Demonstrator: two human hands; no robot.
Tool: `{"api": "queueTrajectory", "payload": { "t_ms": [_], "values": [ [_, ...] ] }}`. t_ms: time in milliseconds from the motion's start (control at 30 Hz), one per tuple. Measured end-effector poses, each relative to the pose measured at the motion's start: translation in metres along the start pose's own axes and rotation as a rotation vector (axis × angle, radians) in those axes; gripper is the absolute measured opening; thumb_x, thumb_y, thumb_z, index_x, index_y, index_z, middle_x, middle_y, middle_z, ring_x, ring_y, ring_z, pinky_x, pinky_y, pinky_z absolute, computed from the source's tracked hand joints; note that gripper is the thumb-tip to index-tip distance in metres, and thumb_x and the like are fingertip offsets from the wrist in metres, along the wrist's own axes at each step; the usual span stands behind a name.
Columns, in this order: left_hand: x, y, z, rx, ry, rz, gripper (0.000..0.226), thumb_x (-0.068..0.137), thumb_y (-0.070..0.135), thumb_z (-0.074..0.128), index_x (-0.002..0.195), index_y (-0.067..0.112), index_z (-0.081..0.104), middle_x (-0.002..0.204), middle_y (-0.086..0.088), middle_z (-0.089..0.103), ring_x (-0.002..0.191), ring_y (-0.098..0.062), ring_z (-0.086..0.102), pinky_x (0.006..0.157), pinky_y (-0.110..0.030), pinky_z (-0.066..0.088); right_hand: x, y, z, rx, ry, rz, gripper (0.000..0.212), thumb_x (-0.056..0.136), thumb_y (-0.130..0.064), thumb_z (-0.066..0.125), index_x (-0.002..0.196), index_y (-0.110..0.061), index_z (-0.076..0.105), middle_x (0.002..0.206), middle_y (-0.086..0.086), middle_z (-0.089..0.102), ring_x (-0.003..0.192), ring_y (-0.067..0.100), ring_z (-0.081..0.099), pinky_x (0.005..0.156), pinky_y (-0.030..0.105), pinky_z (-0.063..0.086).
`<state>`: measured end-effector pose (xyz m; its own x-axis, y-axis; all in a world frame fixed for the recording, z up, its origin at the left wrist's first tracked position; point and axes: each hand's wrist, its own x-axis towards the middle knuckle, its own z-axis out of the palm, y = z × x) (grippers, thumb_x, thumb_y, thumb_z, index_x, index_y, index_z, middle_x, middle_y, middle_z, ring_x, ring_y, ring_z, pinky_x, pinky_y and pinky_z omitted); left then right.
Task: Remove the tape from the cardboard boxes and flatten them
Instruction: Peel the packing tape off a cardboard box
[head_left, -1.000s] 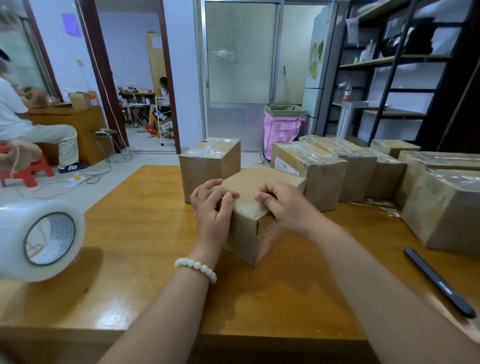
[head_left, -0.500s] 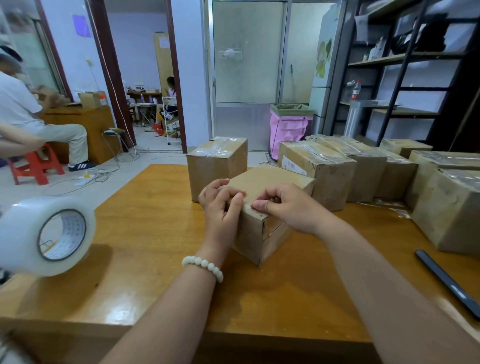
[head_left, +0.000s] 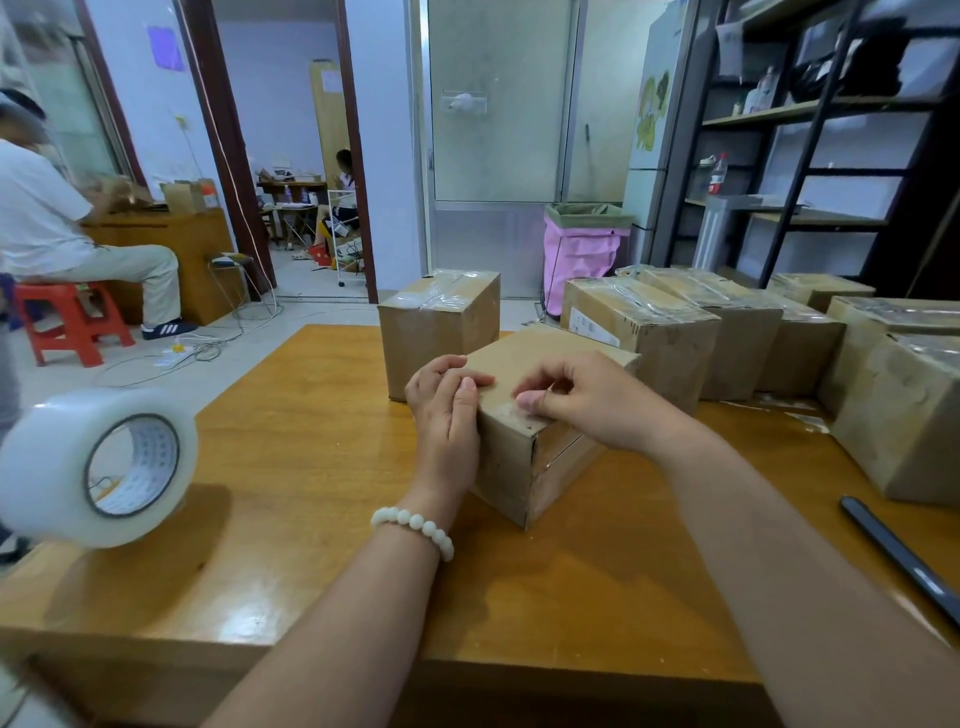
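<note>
Cardboard first: steadying the cardboard box (head_left: 524, 467) at the centre of the tabletop (head_left: 322, 467), turned corner-on toward 6 o'clock. Clamping its 9 o'clock side with the left hand (head_left: 447, 410), palm against the wall, thumb lying along the top edge, fingers curling over onto the lid, probably to stop it sliding while being picked at. Pinching with the right hand (head_left: 587, 405), reaching in from 3 o'clock, thumb and forefinger closing on the tape (head_left: 506, 413) at the near corner of the lid, seemingly working up a loose end; not possible to be telling whether any is free. Judging the step as starting the peel, with flattening not yet begun. Leaving a taped box (head_left: 439, 332) just behind at 12 o'clock and a row of taped boxes (head_left: 649, 338) running from 1 to 3 o'clock, likely waiting their turn. Parking a clear tape roll (head_left: 93, 467) on its edge at 8 o'clock and a dark slim tool (head_left: 898, 556) at 4 o'clock, both well apart from the hands. Needing next a slow pull low along the lid, lest the thin film be tearing or the box be tipping.
</note>
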<state>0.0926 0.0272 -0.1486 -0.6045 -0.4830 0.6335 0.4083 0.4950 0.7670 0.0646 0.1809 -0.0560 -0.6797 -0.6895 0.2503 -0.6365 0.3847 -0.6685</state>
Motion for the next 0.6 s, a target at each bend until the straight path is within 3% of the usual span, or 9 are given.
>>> {"api": "queueTrajectory", "payload": {
  "t_ms": [67, 133, 200, 300, 467, 600],
  "values": [
    [0.0, 0.001, 0.0, -0.008, -0.004, -0.007, 0.028, 0.092, 0.028, 0.035, 0.084, 0.039, 0.06, 0.111, 0.023, 0.043, 0.116, 0.015, 0.026, 0.099, -0.003, 0.018, -0.003, 0.003, -0.003, 0.1, 0.034, 0.012, 0.013, 0.092, -0.018, 0.061, 0.102, -0.019, 0.069, 0.081, -0.009, 0.062, 0.069, -0.002, 0.056, 0.067, 0.014, 0.047],
    [0.0, 0.002, 0.001, -0.001, -0.01, -0.008, 0.028, 0.092, 0.028, 0.035, 0.084, 0.039, 0.06, 0.112, 0.023, 0.043, 0.116, 0.016, 0.025, 0.099, -0.003, 0.017, -0.006, 0.005, -0.004, 0.141, 0.082, 0.023, 0.015, 0.093, -0.016, 0.058, 0.103, -0.018, 0.069, 0.082, -0.008, 0.063, 0.069, -0.006, 0.056, 0.066, 0.009, 0.045],
    [0.0, 0.002, 0.001, 0.01, -0.011, -0.003, 0.028, 0.092, 0.028, 0.035, 0.085, 0.04, 0.059, 0.112, 0.023, 0.042, 0.115, 0.018, 0.024, 0.097, 0.0, 0.016, -0.007, 0.006, -0.002, 0.067, 0.117, 0.031, 0.017, 0.095, -0.015, 0.055, 0.102, -0.02, 0.07, 0.089, -0.008, 0.064, 0.086, 0.0, 0.056, 0.074, 0.005, 0.041],
    [0.0, 0.003, 0.001, 0.021, -0.005, 0.0, 0.028, 0.091, 0.028, 0.035, 0.085, 0.04, 0.06, 0.111, 0.022, 0.043, 0.115, 0.017, 0.024, 0.095, 0.001, 0.015, -0.009, 0.006, -0.001, -0.08, 0.139, 0.007, 0.022, 0.096, -0.014, 0.052, 0.101, -0.026, 0.069, 0.106, -0.012, 0.059, 0.108, 0.008, 0.048, 0.095, 0.022, 0.038],
    [0.0, 0.004, 0.001, 0.014, 0.003, -0.002, 0.026, 0.091, 0.03, 0.037, 0.083, 0.04, 0.06, 0.111, 0.023, 0.043, 0.115, 0.014, 0.025, 0.095, 0.001, 0.016, -0.032, 0.015, -0.006, -0.013, -0.004, -0.072, 0.021, 0.093, -0.014, 0.057, 0.103, -0.028, 0.068, 0.105, -0.018, 0.058, 0.095, -0.005, 0.054, 0.082, 0.009, 0.042],
    [-0.002, 0.005, 0.0, 0.052, -0.013, 0.017, 0.022, 0.08, 0.054, 0.044, 0.085, 0.038, 0.058, 0.112, 0.026, 0.039, 0.114, 0.001, 0.029, 0.096, -0.001, 0.017, -0.037, 0.031, 0.011, -0.021, 0.286, -0.18, 0.015, 0.087, -0.008, 0.066, 0.092, -0.02, 0.072, 0.095, -0.012, 0.06, 0.092, 0.006, 0.058, 0.082, 0.025, 0.052]
  ]
}}
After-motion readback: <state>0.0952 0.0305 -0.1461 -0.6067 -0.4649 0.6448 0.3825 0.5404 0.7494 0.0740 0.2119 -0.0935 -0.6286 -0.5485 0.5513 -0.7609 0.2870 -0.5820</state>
